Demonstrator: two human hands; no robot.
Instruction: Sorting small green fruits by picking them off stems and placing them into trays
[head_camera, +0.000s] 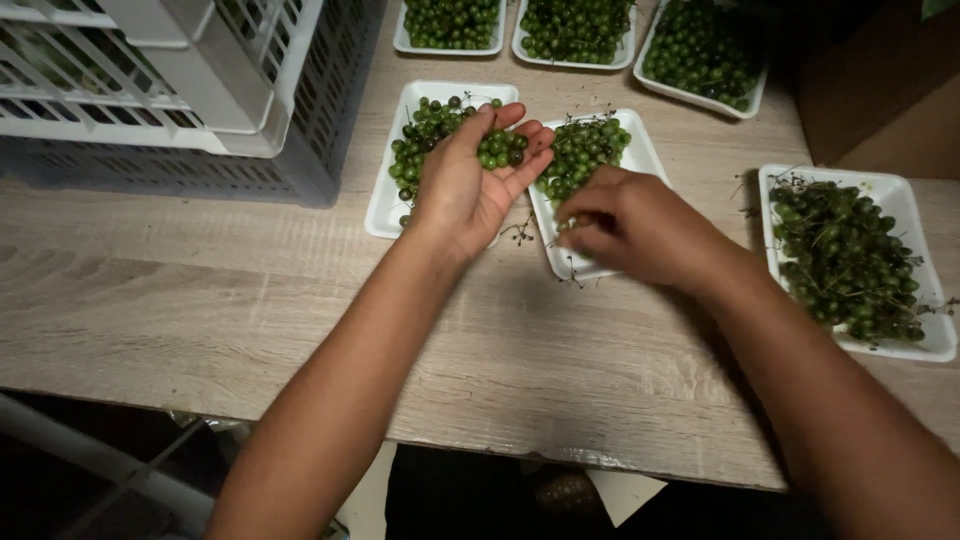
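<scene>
My left hand (470, 185) is palm up over a white foam tray (382, 210), cupping a small heap of loose green berries (500, 150). More green berries (425, 140) lie in that tray. My right hand (630, 225) is over the middle white tray (640, 150), fingers pinched together on a berry or a stem at its lower half. A bunch of green berries on stems (585, 150) fills the upper part of that tray. A few bare stems (520, 232) lie on the wooden table between the two trays.
A white tray (935, 345) heaped with stemmed green berries sits at the right. Three filled trays (575, 62) line the far edge. A grey plastic crate (180, 110) stands at the back left, a brown cardboard box (880, 90) at the back right. The table's front edge (500, 440) is near.
</scene>
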